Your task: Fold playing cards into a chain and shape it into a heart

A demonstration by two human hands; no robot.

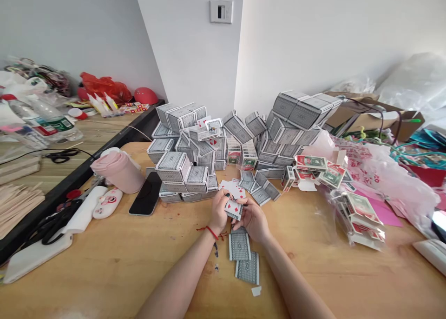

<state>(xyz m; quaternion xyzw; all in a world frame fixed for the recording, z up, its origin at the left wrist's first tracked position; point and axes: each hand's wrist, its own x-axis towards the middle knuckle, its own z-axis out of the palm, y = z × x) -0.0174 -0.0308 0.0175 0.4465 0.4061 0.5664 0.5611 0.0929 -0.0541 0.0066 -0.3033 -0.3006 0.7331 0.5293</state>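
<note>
Both hands meet over the middle of the table around a playing card (233,209) with red diamonds facing up. My left hand (219,212) grips it from the left, a red cord round the wrist. On the other side, my right hand (254,220) pinches its right edge. Beyond the fingers lie face-up cards (238,191) with red pips. Nearer me rest two pieces folded from cards (240,247), grey patterned backs up. Stacked blocks of folded cards stand behind, a left stack (172,168) and a right stack (289,123).
Opened card boxes (311,163) and plastic bags (397,165) lie to the right. At left are a phone (145,194), a pink cup (118,170), a white case (108,202) and black scissors (52,223). A paper scrap (256,291) sits near the front.
</note>
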